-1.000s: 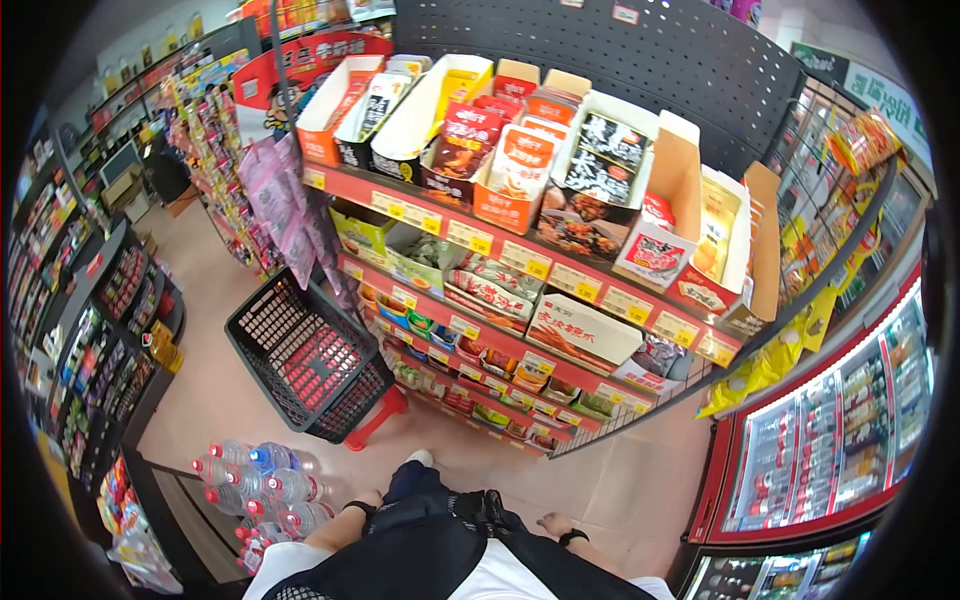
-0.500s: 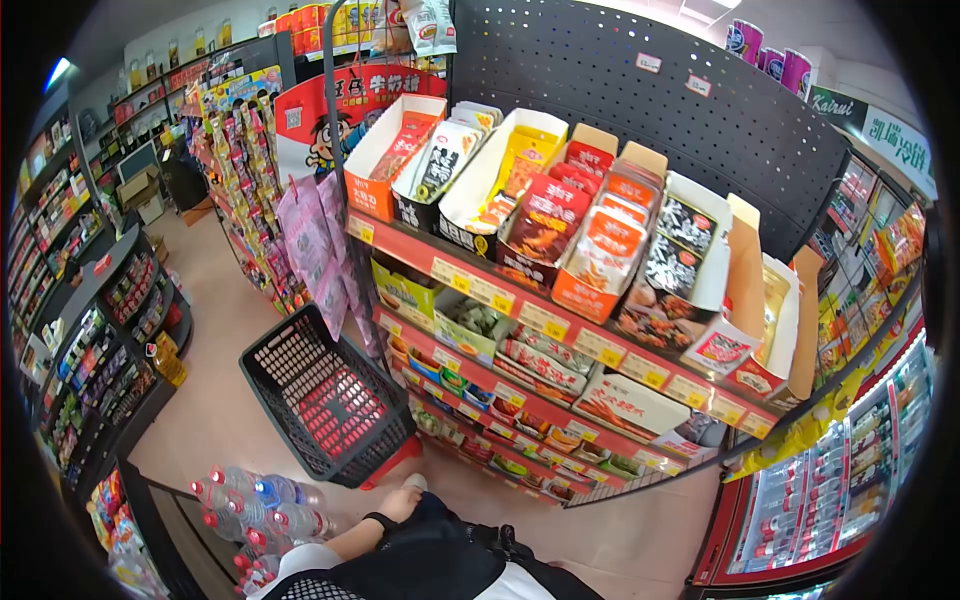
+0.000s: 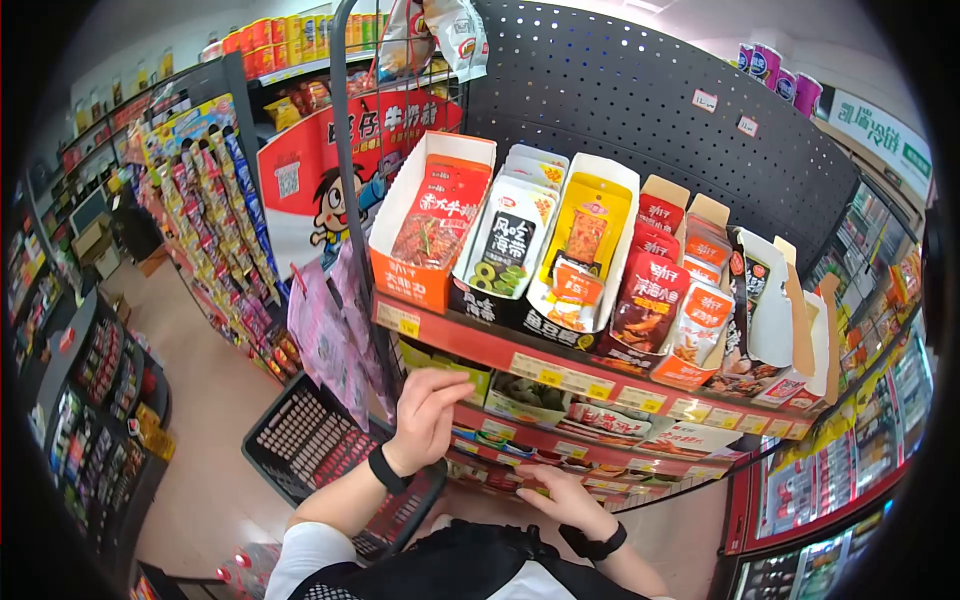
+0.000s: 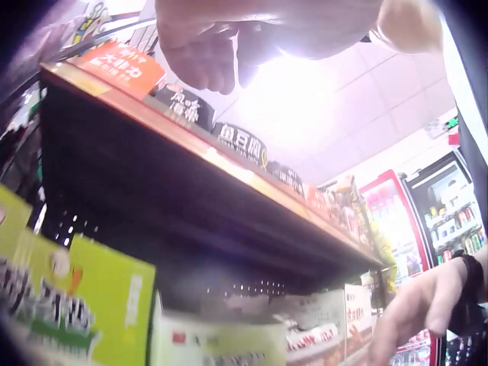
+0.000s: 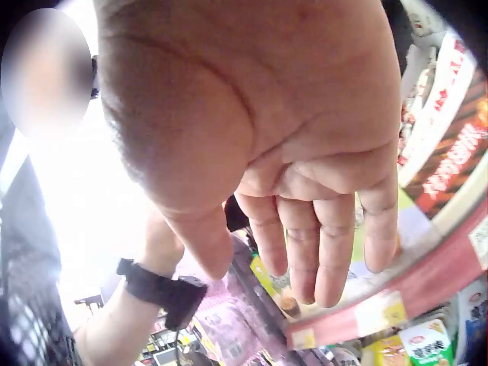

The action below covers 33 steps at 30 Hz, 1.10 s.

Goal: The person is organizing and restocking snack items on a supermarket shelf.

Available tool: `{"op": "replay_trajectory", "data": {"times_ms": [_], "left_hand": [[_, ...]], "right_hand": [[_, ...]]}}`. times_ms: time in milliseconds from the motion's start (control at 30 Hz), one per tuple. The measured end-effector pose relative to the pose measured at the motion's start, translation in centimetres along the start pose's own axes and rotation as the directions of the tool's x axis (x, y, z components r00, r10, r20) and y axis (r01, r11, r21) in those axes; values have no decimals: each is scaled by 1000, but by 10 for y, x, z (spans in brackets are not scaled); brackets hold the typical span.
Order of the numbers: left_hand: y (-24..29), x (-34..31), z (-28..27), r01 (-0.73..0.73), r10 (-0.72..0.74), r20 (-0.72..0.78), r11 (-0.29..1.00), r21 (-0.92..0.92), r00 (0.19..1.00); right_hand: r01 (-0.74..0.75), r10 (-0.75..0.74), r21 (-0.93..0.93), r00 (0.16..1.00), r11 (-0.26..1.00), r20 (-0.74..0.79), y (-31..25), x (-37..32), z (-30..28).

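My left hand (image 3: 428,415) is raised in front of the snack rack, just below the top shelf's price strip and near a green box (image 4: 84,305) on the second shelf. Its fingers bend loosely around nothing. Lower and to the right, my right hand (image 3: 562,497) reaches toward the lower shelves; its palm and nearly straight fingers fill the right wrist view, with nothing held. Above both hands stand open snack boxes: an orange one (image 3: 408,278), a black-and-white one of kelp packs (image 3: 510,240), and one of yellow packs (image 3: 585,235).
A dark shopping basket (image 3: 300,425) stands on the floor at the left, below hanging purple bags (image 3: 328,340). Bottles with red caps (image 3: 240,575) sit on the floor near it. Drink fridges (image 3: 800,480) line the right side.
Both hands have risen from beside the body to the front of the rack. The view has come closer to the shelf and its left end, with the basket now partly behind the left arm.
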<state>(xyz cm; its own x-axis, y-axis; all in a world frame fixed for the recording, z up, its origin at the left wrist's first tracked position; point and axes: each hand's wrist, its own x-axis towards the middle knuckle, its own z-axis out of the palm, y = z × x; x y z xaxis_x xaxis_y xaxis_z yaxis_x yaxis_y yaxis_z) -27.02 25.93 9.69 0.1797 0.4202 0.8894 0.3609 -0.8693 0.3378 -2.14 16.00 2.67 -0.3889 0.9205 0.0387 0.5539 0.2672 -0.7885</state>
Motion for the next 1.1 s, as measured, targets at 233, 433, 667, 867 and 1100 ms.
{"op": "replay_trajectory", "data": {"times_ms": [233,433,667,867,1100], "left_hand": [[-27,74,16,-209,211,-39,977,49,977],[-37,73,53,-166,176,-31,962,218,984],[-40,73,52,-163,176,-45,965,206,983],[-42,71,54,-164,181,-63,963,214,981],[-45,68,55,-159,175,-76,972,173,982]], "right_hand": [[163,-156,-104,985,981,66,-69,32,-14],[235,-231,-240,972,942,45,-102,40,-52],[426,-430,-360,900,830,73,-153,63,-102],[377,-452,-484,891,790,-45,-200,81,-141],[335,-480,-733,877,593,13,-206,119,-136]]}}
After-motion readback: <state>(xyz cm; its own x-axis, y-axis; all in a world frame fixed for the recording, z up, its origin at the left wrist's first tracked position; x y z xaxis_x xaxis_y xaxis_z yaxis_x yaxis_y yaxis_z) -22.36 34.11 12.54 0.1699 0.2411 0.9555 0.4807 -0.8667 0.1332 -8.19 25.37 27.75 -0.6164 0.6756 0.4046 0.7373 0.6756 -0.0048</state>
